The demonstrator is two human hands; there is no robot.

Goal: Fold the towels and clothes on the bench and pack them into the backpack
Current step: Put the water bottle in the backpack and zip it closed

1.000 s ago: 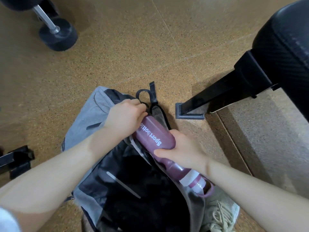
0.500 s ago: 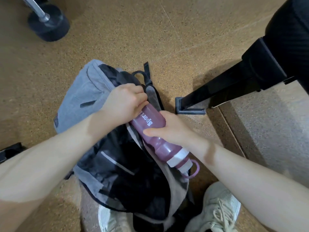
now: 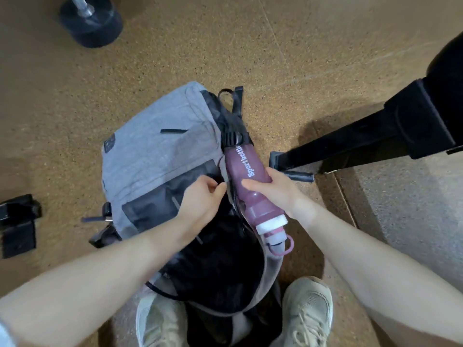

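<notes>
Backpack (image 3: pixel 160 149): grey, lying on the cork floor (image 3: pixel 288 58) between the shoes (image 3: pixel 307 314), mouth open toward the wearer.
Bottle (image 3: pixel 246 176): purple, slanted along the right edge, base tucked under a strap, cap outward, likely so it seats in a side pocket.
Right hand (image 3: pixel 274 187): fingers wrapped round the bottle's middle, steering it.
Left hand (image 3: pixel 204 196): fingers curled at the dark rim, seemingly pinching fabric to hold it open; blurred.
Towels, clothes: not visible; dark interior unreadable.
Bench leg (image 3: pixel 350 144): black, just right.
</notes>
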